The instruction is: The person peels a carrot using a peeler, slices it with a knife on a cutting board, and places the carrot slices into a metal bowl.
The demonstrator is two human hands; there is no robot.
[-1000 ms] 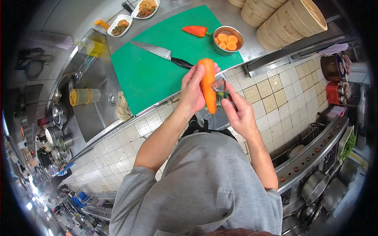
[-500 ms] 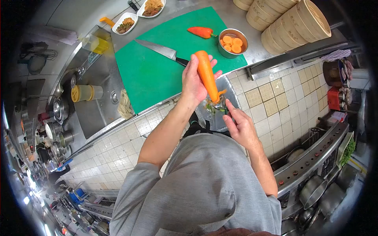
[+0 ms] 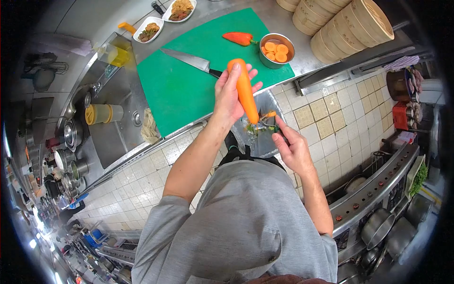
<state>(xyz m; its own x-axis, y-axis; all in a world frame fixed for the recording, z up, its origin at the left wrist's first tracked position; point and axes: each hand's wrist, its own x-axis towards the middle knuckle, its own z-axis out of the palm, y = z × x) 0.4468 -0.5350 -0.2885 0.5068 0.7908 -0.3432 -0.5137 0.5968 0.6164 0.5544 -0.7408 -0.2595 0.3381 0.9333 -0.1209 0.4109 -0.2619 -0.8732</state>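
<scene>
Peeling seems in hand: the left hand holds the carrot, narrow end down, near the green board, and the right hand grips a peeler just beside the carrot's tip. The next stroke calls for peeler against carrot. Below, a bin holds scraps; on the worktop, a metal bowl holds carrot slices, 2 white dishes hold food

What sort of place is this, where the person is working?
Most likely a professional kitchen, perhaps a restaurant's: there are stacked round light-brown bamboo steamers, a large flat green cutting board and a grey metal sink.
</scene>
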